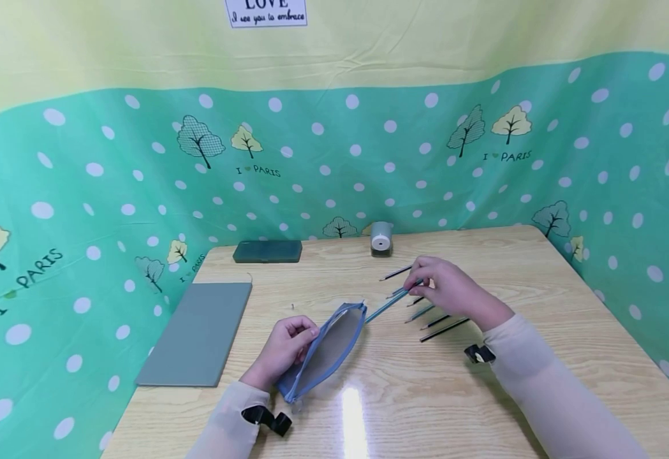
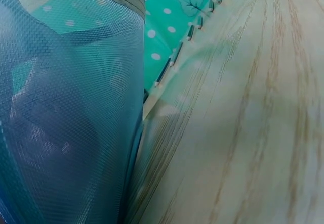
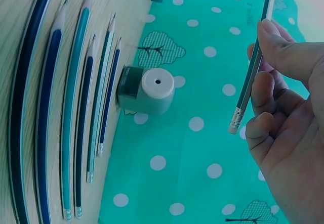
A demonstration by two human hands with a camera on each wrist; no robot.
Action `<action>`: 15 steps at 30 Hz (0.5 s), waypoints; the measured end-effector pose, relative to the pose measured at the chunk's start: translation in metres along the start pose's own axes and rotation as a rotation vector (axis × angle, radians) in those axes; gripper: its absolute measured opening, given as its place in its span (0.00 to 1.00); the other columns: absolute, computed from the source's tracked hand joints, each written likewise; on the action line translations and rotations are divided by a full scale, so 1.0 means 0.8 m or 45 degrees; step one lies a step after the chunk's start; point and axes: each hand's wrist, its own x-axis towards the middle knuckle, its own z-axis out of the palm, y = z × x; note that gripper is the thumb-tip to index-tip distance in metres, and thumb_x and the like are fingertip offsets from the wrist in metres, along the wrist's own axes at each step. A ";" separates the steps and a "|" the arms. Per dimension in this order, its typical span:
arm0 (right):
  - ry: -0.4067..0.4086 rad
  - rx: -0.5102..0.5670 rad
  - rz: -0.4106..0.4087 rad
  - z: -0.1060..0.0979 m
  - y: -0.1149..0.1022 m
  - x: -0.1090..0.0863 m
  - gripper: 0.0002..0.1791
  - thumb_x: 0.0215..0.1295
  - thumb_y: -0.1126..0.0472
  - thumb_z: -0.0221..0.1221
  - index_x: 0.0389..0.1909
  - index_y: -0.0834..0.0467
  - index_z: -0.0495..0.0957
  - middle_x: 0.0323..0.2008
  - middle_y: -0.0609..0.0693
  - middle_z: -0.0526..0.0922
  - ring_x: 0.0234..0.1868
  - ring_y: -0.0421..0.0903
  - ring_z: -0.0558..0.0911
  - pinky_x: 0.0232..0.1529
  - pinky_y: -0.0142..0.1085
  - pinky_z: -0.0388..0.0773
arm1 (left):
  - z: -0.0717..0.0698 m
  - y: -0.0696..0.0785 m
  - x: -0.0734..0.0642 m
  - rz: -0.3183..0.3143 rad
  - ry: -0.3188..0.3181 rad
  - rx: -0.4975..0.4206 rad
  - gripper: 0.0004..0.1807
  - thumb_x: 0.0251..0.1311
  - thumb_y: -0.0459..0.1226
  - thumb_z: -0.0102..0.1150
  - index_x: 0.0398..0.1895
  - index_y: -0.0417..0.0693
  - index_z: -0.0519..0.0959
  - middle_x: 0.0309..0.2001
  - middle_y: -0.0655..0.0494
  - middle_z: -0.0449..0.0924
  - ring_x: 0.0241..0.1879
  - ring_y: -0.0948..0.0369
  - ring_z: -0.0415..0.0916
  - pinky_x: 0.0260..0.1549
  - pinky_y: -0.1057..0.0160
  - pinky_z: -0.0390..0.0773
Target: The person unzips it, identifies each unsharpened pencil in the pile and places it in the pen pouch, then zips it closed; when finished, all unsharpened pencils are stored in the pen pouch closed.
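Observation:
My left hand (image 1: 284, 349) grips the side of a blue mesh zipper pouch (image 1: 328, 347), its mouth unzipped and gaping upward. In the left wrist view the see-through mesh (image 2: 76, 113) fills the left side. Between thumb and fingers, my right hand (image 1: 448, 285) pinches a teal pencil (image 1: 388, 306), whose lower end is at the pouch's far corner. The right wrist view shows the pencil's eraser end (image 3: 235, 120) sticking out below the fingers. Beneath the right hand, several sharpened pencils (image 1: 444, 329) lie side by side on the table.
A grey-white pencil sharpener (image 1: 381, 239) stands at the table's back edge. Left of it lies a dark green pencil case (image 1: 268, 251). A flat grey board (image 1: 199, 335) covers the table's left side. Patterned cloth (image 1: 334, 159) hangs behind the wooden table (image 1: 569, 306).

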 end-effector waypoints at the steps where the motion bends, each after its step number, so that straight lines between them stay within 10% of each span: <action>1: -0.001 0.002 -0.007 0.001 -0.001 0.000 0.13 0.63 0.70 0.72 0.38 0.46 0.89 0.38 0.36 0.79 0.39 0.39 0.78 0.38 0.38 0.78 | 0.000 0.000 0.000 0.001 0.000 -0.001 0.12 0.75 0.34 0.59 0.37 0.31 0.79 0.18 0.58 0.69 0.15 0.66 0.65 0.13 0.69 0.65; 15: -0.033 0.005 -0.102 0.015 -0.022 0.000 0.14 0.62 0.68 0.73 0.38 0.42 0.89 0.40 0.36 0.79 0.42 0.42 0.79 0.40 0.40 0.80 | 0.003 0.000 0.000 0.005 -0.005 -0.021 0.12 0.75 0.34 0.59 0.37 0.30 0.79 0.19 0.57 0.69 0.15 0.65 0.65 0.12 0.68 0.65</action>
